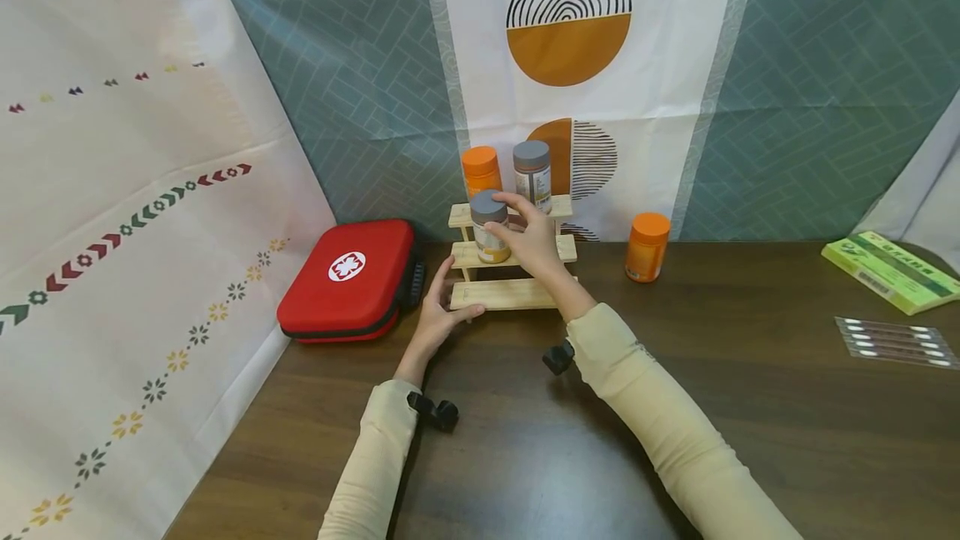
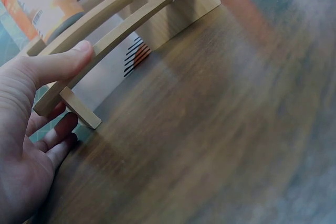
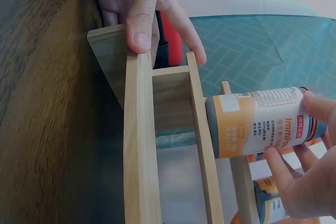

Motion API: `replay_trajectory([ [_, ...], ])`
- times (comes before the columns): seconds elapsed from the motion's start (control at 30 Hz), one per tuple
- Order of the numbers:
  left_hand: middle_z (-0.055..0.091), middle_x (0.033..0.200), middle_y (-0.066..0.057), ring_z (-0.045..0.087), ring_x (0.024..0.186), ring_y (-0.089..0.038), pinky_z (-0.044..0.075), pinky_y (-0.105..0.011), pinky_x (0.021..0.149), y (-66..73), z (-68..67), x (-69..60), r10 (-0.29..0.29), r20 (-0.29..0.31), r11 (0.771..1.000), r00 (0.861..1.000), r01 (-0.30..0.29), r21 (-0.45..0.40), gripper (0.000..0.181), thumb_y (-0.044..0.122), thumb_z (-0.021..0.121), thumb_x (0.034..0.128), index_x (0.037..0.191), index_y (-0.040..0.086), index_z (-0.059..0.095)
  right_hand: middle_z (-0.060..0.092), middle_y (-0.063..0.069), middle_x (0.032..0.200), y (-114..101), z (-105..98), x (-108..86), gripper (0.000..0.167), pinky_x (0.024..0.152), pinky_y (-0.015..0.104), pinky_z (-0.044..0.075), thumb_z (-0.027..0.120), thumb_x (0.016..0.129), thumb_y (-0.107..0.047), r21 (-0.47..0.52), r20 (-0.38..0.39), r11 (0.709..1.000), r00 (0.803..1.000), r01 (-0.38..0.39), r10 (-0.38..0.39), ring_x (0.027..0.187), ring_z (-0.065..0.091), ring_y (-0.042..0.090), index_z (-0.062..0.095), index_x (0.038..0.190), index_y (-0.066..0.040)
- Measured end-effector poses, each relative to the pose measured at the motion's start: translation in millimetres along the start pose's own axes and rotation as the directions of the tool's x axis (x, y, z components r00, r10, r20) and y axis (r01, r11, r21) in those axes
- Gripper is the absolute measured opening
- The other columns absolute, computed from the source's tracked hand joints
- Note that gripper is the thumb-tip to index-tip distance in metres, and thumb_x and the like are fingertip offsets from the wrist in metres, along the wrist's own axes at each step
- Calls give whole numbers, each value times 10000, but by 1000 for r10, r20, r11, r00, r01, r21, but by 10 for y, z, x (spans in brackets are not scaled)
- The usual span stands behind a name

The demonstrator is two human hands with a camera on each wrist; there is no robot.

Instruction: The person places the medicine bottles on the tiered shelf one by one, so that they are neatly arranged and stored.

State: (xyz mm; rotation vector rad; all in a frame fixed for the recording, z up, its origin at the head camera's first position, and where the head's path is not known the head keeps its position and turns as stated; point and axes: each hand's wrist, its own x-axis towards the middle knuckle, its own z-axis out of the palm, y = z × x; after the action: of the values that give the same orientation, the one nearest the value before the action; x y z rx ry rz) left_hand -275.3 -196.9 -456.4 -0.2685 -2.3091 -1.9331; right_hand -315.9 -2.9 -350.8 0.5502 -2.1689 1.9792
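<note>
A small wooden three-tier rack (image 1: 517, 294) stands against the back cloth. My right hand (image 1: 534, 242) grips a grey-capped supplement bottle (image 3: 262, 121) near its cap, and its base meets the middle tier at the left. At the rack's left end, my left hand (image 1: 438, 319) holds the frame; its thumb (image 2: 65, 65) lies on the lowest tier and the other fingers reach round the side. On the top tier stand an orange bottle (image 1: 480, 163) at the left, partly hidden, and another grey-capped bottle (image 1: 532, 177) to its right.
Left of the rack lies a red first-aid case (image 1: 352, 277). An orange bottle (image 1: 648, 248) stands on the table to the right. Farther right are a green box (image 1: 892, 271) and a clear pack of cotton swabs (image 1: 896, 342). Patterned cloths hang behind and at the left.
</note>
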Motion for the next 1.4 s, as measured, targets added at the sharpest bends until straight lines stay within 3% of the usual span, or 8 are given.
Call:
replay_trajectory([
  [0.27, 458, 1384, -274, 524, 982, -153, 500, -220, 696, 253, 7, -97, -24, 19, 1000, 1000, 24, 0, 983, -15, 762, 797, 1572, 172, 187, 465, 71, 1489, 30, 29, 45, 470, 1069, 434, 441, 683, 919, -159, 4, 20, 1000, 1000, -6, 6, 1306, 508, 318, 557, 1371, -163],
  [0.67, 472, 1373, -262, 528, 1012, -174, 490, -219, 730, 247, -7, -122, -20, 10, 1000, 1000, 20, 10, 983, 4, 776, 794, 1569, 170, 197, 444, 63, 1521, 29, 16, 31, 562, 1072, 418, 447, 671, 928, -162, -1, 53, 1000, 999, 9, -9, 1328, 496, 299, 480, 1455, -194],
  [0.8, 471, 1374, -261, 529, 1024, -182, 492, -220, 733, 252, -1, -103, -16, 16, 1000, 1000, 16, 10, 984, 5, 775, 795, 1570, 172, 193, 444, 72, 1521, 10, -55, 22, 553, 1089, 409, 434, 659, 934, -140, 35, 50, 999, 999, -7, 5, 1349, 481, 305, 477, 1455, -177],
  [1.07, 472, 1370, -257, 528, 1051, -183, 474, -221, 786, 256, 10, -92, -18, 11, 1000, 1000, 18, 17, 989, -6, 779, 786, 1569, 176, 202, 550, 164, 1399, 19, -289, -92, 469, 1051, 424, 453, 662, 936, -169, 26, -11, 1000, 1000, -12, 12, 1236, 556, 340, 544, 1385, -105],
  [1.2, 474, 1366, -268, 526, 1043, -178, 469, -217, 779, 252, 12, -89, -11, 3, 1000, 1000, 10, 20, 990, -11, 781, 781, 1568, 159, 205, 592, 160, 1336, 9, -460, -193, 407, 964, 318, 494, 659, 936, -157, 21, -56, 1000, 998, -8, 9, 1157, 601, 281, 584, 1320, -46],
  [1.4, 474, 1368, -277, 530, 1030, -173, 474, -215, 770, 245, 6, -95, -8, 0, 1000, 1000, 8, 29, 991, -10, 782, 779, 1568, 151, 204, 640, 138, 1231, 38, -746, -288, 348, 872, 136, 483, 650, 938, -129, -7, -145, 999, 989, 35, -35, 980, 626, 19, 613, 1261, -5],
])
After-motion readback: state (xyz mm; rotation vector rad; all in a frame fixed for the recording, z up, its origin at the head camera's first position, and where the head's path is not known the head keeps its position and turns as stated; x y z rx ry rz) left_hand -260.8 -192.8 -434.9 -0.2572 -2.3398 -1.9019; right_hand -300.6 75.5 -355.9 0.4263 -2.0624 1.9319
